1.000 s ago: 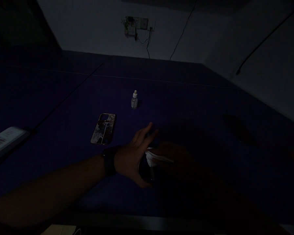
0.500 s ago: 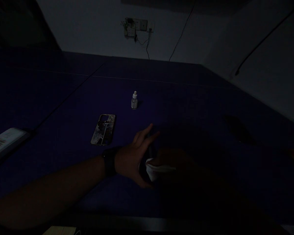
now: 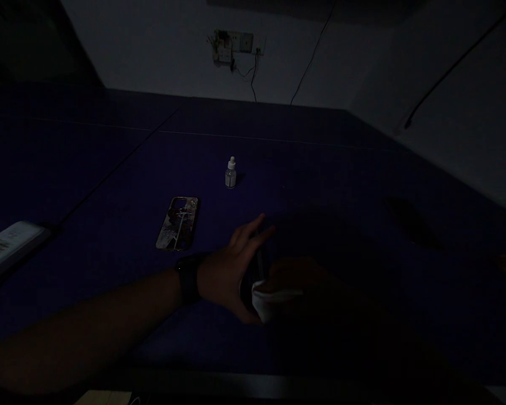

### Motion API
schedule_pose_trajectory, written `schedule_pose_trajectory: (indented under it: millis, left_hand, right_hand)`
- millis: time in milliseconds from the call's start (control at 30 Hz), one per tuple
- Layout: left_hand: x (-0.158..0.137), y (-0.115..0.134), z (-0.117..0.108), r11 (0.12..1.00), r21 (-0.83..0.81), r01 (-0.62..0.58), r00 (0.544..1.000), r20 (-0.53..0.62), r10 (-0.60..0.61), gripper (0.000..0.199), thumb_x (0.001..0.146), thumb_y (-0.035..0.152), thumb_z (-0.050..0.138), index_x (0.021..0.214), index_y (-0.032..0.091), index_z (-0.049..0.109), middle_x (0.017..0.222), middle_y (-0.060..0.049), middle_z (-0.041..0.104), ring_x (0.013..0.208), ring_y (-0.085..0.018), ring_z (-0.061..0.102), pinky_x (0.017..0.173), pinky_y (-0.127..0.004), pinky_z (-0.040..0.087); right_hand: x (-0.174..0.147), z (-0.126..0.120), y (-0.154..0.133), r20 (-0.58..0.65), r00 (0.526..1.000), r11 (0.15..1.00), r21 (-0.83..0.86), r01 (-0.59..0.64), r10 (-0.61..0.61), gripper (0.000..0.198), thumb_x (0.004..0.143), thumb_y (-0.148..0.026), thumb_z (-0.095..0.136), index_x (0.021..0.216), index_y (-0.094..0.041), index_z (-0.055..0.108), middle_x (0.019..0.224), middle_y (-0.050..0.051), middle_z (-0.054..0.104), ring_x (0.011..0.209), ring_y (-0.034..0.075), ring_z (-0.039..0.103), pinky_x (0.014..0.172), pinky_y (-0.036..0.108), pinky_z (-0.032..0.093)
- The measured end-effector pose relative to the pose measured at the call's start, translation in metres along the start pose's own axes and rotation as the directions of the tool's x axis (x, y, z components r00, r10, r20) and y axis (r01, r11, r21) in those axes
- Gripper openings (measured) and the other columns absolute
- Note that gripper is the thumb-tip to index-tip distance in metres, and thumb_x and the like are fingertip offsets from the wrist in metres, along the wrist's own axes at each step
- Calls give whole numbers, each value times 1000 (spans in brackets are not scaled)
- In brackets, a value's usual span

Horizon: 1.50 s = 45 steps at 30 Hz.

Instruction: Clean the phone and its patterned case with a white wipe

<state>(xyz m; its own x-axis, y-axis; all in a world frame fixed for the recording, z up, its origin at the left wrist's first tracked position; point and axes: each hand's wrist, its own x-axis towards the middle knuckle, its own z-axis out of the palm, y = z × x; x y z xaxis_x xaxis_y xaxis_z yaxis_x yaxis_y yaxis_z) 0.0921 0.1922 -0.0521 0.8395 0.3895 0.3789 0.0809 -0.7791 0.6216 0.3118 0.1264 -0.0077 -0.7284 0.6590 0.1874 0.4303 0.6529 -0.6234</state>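
In the dim head view my left hand (image 3: 225, 275), a dark watch on its wrist, grips the edges of a dark, flat phone (image 3: 248, 281) between thumb and fingers. My right hand (image 3: 293, 275), deep in shadow, pinches a folded white cloth (image 3: 261, 304) and presses it against the phone's near part. Much of the phone is hidden by the hands and the dark. Left of them lies a patterned phone case (image 3: 177, 225) with a camera cutout. Beyond stands a small dropper bottle (image 3: 230, 175), upright with a white top.
A white box (image 3: 10, 247) lies at the left on the blue-purple tabletop (image 3: 303, 174). A dark flat object (image 3: 413, 222) rests at the right. Sockets with cables (image 3: 234, 48) are on the back wall. A pale yellowish item (image 3: 103, 397) shows below the table's front edge.
The white cloth in my right hand has slid slightly toward me over the phone, baring more of its far part. My left hand stays nearly still.
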Motion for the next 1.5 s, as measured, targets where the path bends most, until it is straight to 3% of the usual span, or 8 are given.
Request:
schedule_pose_trajectory:
  millis: [100, 200, 533, 733, 933, 1100, 1233, 1500]
  left_hand:
    - [0, 2, 1, 1000, 16, -14, 1000, -19, 15, 160, 40, 74, 88, 159, 25, -7, 166, -23, -9, 149, -54, 5, 114, -72, 25]
    - [0, 3, 2, 1000, 22, -16, 1000, -12, 17, 161, 40, 74, 89, 159, 24, -8, 165, -24, -8, 149, -54, 5, 114, -72, 24]
    - [0, 0, -1, 1000, -17, 19, 1000, 17, -18, 162, 37, 76, 88, 160, 24, -5, 166, -22, -9, 149, -54, 5, 114, -71, 26]
    - [0, 1, 0, 1000, -11, 6, 1000, -1, -6, 162, 38, 75, 88, 160, 25, -6, 166, -22, -8, 149, -54, 6, 115, -72, 23]
    - [-1, 3, 3, 1000, -5, -2, 1000, -13, 2, 161, 39, 72, 90, 160, 24, -7, 166, -23, -7, 148, -55, 6, 114, -73, 22]
    - [0, 3, 1, 1000, -14, -2, 1000, -7, 2, 162, 39, 72, 90, 160, 24, -7, 166, -24, -7, 148, -55, 6, 115, -72, 22]
    - [0, 2, -1, 999, -38, 0, 1000, 15, 1, 163, 38, 72, 90, 160, 24, -6, 166, -22, -9, 148, -56, 6, 115, -72, 23]
    - [-3, 0, 3, 1000, 0, -21, 1000, -22, 21, 165, 39, 72, 91, 158, 27, -15, 165, -23, -15, 149, -56, 0, 114, -75, 19]
  right_hand:
    - [5, 5, 4, -240, 967, 994, 78, -70, 87, 29, 99, -43, 56, 108, -22, 74, 95, 6, 77, 85, 18, 72, 73, 28, 56]
    - [7, 7, 9, -312, 944, 993, 88, -80, 104, 29, 99, -42, 56, 107, -21, 75, 100, 7, 77, 89, 19, 73, 77, 30, 57]
    - [-3, -3, 3, 59, 982, 975, 143, 170, -180, 29, 96, -45, 59, 107, -23, 76, 86, 4, 74, 75, 15, 69, 70, 27, 53]
    - [0, 2, 5, -100, 994, 986, 166, -28, 45, 30, 94, -46, 62, 106, -23, 76, 91, 5, 76, 79, 18, 71, 69, 30, 55]
    - [7, 9, 8, -306, 915, 953, 231, -197, 264, 26, 94, -43, 63, 103, -21, 74, 94, 6, 77, 82, 19, 73, 71, 31, 56]
    - [-1, 3, 11, -86, 996, 997, 73, -11, 17, 27, 93, -45, 64, 97, -21, 75, 80, 4, 73, 71, 17, 67, 64, 28, 51]
    - [-5, -1, 9, 52, 997, 993, 106, 54, -60, 28, 94, -47, 61, 104, -25, 76, 83, 3, 74, 72, 17, 68, 65, 28, 52]
    - [11, 7, 10, -305, 910, 943, 266, -200, 279, 28, 92, -44, 64, 101, -20, 74, 98, 7, 77, 87, 22, 74, 74, 33, 58]
